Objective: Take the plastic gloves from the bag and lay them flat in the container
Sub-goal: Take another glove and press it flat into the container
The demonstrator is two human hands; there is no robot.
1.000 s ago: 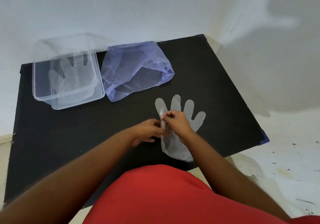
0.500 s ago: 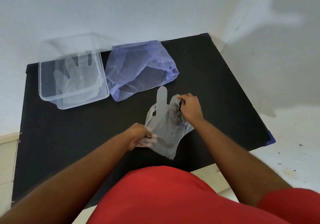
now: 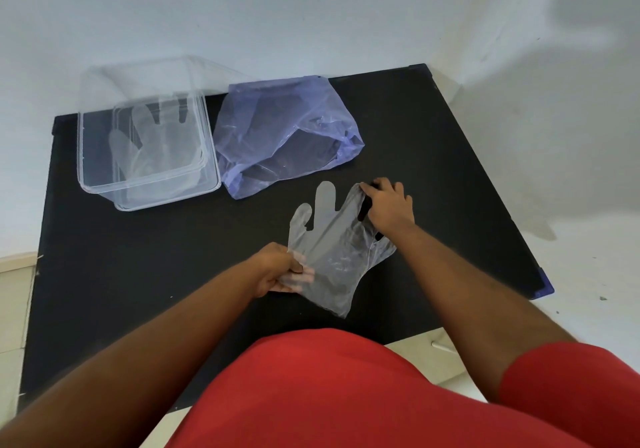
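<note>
hands stretching a plastic glove (image 3: 332, 246) at frame centre.
left hand (image 3: 277, 269) pinches its lower edge, right hand (image 3: 389, 205) grips its upper side; container (image 3: 145, 146) and bag (image 3: 284, 135) sit upper left.

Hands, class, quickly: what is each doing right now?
Left hand: closed on the clear thin plastic glove, lower left edge.
Right hand: closed on its upper right edge.

Both hands pinch clear glove (image 3: 332, 246) over black table (image 3: 138, 257): left hand (image 3: 277, 269) at 7 o'clock edge, right hand (image 3: 389, 206) at 2 o'clock.
</note>
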